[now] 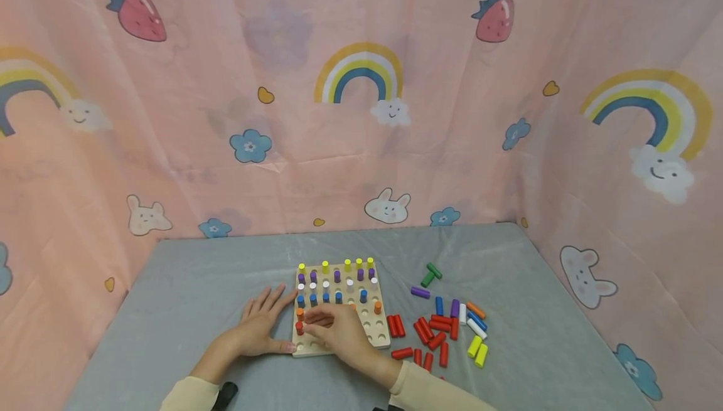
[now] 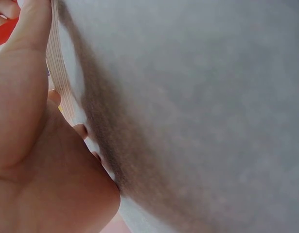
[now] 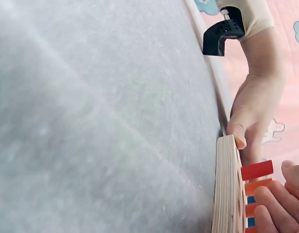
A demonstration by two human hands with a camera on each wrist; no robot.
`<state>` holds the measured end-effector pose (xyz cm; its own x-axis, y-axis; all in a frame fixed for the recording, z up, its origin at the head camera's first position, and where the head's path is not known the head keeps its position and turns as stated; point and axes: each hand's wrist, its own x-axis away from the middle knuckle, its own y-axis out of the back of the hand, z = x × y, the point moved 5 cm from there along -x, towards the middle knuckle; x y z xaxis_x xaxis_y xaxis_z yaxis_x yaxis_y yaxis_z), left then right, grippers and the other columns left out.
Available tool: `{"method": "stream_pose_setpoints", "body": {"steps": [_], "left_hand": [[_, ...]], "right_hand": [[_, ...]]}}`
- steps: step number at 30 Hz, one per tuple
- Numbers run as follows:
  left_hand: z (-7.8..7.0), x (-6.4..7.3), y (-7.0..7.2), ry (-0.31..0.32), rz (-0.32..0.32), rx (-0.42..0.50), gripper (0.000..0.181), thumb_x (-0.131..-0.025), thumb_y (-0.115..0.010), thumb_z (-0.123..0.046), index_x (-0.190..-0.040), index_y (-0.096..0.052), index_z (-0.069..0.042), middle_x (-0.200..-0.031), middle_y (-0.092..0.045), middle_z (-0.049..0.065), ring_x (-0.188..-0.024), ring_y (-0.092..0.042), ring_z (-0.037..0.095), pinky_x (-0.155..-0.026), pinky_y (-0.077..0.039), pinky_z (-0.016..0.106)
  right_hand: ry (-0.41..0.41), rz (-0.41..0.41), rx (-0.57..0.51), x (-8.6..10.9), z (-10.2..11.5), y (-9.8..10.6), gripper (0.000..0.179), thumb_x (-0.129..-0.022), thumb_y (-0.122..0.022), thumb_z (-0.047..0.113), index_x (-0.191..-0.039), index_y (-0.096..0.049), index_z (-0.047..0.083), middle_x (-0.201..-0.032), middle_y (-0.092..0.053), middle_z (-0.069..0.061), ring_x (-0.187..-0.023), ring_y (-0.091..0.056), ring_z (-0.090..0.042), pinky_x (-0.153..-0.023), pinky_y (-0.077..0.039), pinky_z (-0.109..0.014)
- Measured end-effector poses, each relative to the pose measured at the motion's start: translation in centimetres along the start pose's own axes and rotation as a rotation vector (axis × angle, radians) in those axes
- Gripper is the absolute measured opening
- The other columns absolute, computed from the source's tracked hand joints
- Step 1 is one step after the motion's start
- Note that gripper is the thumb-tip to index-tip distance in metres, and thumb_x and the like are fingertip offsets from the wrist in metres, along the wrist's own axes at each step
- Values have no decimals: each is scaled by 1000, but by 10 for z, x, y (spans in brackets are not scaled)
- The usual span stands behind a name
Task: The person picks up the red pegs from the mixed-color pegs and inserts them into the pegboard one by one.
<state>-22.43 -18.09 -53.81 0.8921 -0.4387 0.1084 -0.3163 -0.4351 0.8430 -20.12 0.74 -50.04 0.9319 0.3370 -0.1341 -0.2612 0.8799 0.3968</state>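
A wooden pegboard (image 1: 373,334) holds rows of yellow, purple, white, blue and orange pegs. One red peg (image 1: 300,328) stands in a hole near its left edge, also visible as a red peg (image 3: 256,170) in the right wrist view. My left hand (image 1: 257,329) lies spread beside the board, thumb at its near left corner. Over the board's near left part is my right hand (image 1: 341,336), fingertips close to that red peg. In the right wrist view its thumb (image 3: 293,174) stands apart from the bent fingers, with a reddish sliver between them. This hand hides several holes.
Loose red pegs (image 1: 437,340) lie scattered right of the board. Around them are green pegs (image 1: 427,279), purple pegs, white pegs, blue pegs, an orange peg (image 1: 476,309) and yellow pegs (image 1: 481,355). A grey cloth (image 1: 226,273) covers the table; a printed pink curtain (image 1: 316,179) hangs behind.
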Motion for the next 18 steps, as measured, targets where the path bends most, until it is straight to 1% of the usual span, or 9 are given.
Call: {"method": "stream_pose_setpoints", "body": {"steps": [4,9,14,18], "left_hand": [[0,0,0,6,4,-1,111,-69,-76,-68,-157,-25,-24,-167,-14,16,-152,-6,48,-113,-4,77],[1,0,-1,11,4,-3,111,-69,-76,-67,-157,-25,-23,-167,-14,16,-152,-6,47,-113,-4,76],[2,-1,-1,9,3,-4,111,-69,-77,-66,-157,-25,-23,-167,-14,16,-152,-6,48,-114,-4,76],[0,0,0,11,7,-1,113,-67,-76,-69,-157,-26,-23,-167,-14,16,-152,-5,48,-114,-3,76]], "right_hand": [[9,2,-21,3,-1,7,24,-85,-78,19,-105,-76,7,-100,-78,-8,-82,-74,-8,-69,-56,-15],[16,30,-77,10,0,19,27,-85,-77,18,-110,-75,6,-104,-77,-9,-86,-75,-14,-72,-57,-16],[-14,46,-128,18,-1,33,28,-85,-77,14,-111,-74,4,-106,-77,-13,-88,-75,-18,-72,-57,-16],[-34,45,-133,25,-5,47,28,-85,-77,12,-110,-74,2,-106,-76,-16,-88,-75,-18,-72,-57,-16]]}}
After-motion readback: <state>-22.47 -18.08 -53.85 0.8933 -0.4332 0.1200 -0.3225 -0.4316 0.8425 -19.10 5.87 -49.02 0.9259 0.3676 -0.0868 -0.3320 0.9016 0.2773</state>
